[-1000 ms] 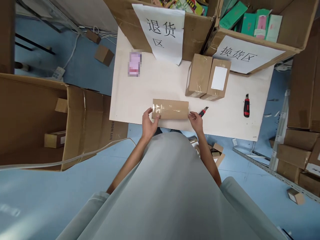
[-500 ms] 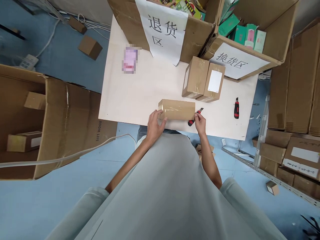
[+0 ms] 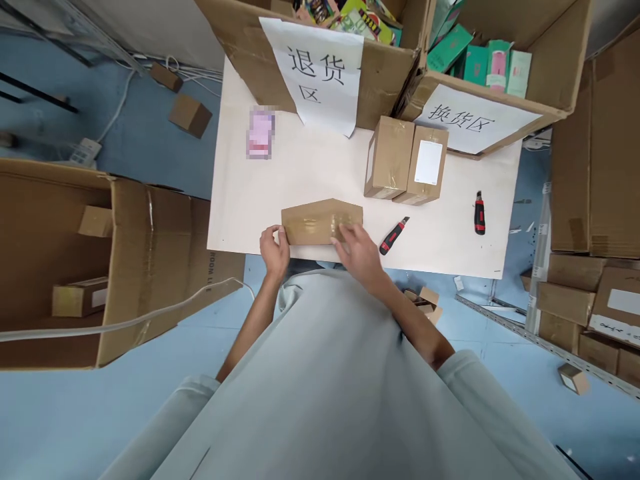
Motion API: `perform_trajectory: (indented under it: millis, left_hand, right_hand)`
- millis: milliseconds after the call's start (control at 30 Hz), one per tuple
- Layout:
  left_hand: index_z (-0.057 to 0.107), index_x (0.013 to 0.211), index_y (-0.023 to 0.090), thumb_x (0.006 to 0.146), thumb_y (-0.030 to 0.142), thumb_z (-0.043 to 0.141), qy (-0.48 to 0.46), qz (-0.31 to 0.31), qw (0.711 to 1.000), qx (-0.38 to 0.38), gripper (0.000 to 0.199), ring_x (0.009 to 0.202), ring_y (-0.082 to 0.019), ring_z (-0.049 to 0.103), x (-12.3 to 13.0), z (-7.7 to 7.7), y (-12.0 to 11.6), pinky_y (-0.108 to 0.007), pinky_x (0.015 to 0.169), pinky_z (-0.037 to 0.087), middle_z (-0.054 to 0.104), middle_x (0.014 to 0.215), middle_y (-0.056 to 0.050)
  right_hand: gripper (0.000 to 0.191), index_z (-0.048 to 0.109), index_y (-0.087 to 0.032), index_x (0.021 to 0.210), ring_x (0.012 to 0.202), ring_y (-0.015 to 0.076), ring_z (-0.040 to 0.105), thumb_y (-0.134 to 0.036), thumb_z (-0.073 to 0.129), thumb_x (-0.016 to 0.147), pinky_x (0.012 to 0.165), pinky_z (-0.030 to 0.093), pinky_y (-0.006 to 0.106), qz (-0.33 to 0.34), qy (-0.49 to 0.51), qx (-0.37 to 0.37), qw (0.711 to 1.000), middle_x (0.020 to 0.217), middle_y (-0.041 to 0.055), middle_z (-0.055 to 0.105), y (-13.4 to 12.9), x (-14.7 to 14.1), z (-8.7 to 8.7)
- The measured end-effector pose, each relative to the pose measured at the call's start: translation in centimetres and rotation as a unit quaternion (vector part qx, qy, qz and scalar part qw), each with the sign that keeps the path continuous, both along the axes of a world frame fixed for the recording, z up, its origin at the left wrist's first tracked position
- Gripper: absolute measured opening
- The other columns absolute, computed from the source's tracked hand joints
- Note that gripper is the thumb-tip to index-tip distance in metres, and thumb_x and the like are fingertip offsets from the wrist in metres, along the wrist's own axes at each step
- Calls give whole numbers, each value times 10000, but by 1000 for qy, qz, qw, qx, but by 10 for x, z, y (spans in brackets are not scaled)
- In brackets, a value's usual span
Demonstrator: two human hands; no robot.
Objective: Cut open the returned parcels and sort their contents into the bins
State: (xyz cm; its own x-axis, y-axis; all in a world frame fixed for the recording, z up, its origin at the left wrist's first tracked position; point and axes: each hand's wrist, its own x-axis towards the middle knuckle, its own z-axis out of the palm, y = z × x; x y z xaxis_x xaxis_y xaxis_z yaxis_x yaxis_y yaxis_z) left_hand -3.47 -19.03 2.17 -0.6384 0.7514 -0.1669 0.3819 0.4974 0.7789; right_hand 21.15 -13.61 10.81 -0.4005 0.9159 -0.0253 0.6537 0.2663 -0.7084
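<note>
A taped brown cardboard box (image 3: 305, 227) lies at the near edge of the white table, a strip of clear tape running along its upper face. My left hand (image 3: 275, 255) holds its left end, fingers bent against the corner. My right hand (image 3: 361, 259) grips the right end, fingertips over the taped face and thumb at the near edge. Just right of that hand, a red and black utility knife (image 3: 394, 236) lies on the table. Two more taped boxes, a larger one (image 3: 390, 159) and one with a white label (image 3: 423, 167), stand behind it.
Two big open cartons with paper signs, a left one (image 3: 383, 87) and a right one (image 3: 555, 110), stand at the back. A second utility knife (image 3: 479, 213) lies at right, a blurred pink item (image 3: 261, 135) at left. A large carton (image 3: 127, 267) stands left of the table (image 3: 240, 200).
The box has shifted left and been turned, so a different taped face shows. My right hand has moved from its right corner onto its top, away from the knife; my left hand now grips the left end.
</note>
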Motion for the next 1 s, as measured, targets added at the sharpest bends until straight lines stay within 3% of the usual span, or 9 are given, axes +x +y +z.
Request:
perform_trajectory:
  millis: [133,267,433,533,700,833,1000]
  left_hand:
    - [637,1067,252,1075,480,576,-14,2,1000,-20,236,1172,-267,706,-15,-4,8,-390,1104,531,758,1166,-101]
    - [599,1061,268,1058,498,569,-33,-9,999,-13,232,1137,-254,716,-10,-4,10,-375,1023,569,749,1139,-86]
    - [546,1107,257,1011,582,654,-122,6,992,8,356,1104,-248,735,11,-7,11,-391,1027,590,728,1148,-101]
    - [533,1120,240,938,619,757,-189,13,982,-4,477,1061,-251,762,31,-9,15,-399,986,617,727,1162,-122]
    - [617,1056,225,872,592,825,-211,-4,977,22,461,1064,-260,790,56,0,22,-392,945,653,777,1124,-109]
    - [644,1053,217,841,630,836,-210,11,976,55,502,1040,-264,805,46,11,21,-396,938,666,793,1090,-106]
    - [638,1083,213,849,607,820,-189,24,979,73,493,1080,-261,801,6,13,17,-397,975,659,790,1132,-118]
  right_hand:
    - [576,684,-255,1532,1180,335,701,-633,475,1150,1073,608,462,41,-21,16,999,1247,159,710,-2,-32,5]
    - [549,759,-285,1418,1122,303,736,-679,508,1130,1030,607,399,2,-1,17,1000,1156,133,736,6,-28,-1]
    - [617,856,-246,1163,1016,309,767,-770,542,1075,999,619,442,-95,-7,-49,994,1094,128,782,35,22,-18]
    - [649,866,-217,1112,935,275,777,-783,555,1050,977,624,429,-116,19,-82,990,1068,122,802,53,61,-37]
    - [778,866,-186,1017,985,290,793,-901,569,945,978,637,436,-152,52,-165,973,1091,143,845,57,102,-65]
    - [765,870,-193,985,976,288,799,-899,578,944,951,647,421,-132,70,-159,976,1060,135,847,43,97,-66]
    - [610,877,-209,1022,964,261,808,-757,609,1025,880,648,369,-107,76,-164,978,1066,112,842,33,61,-64]
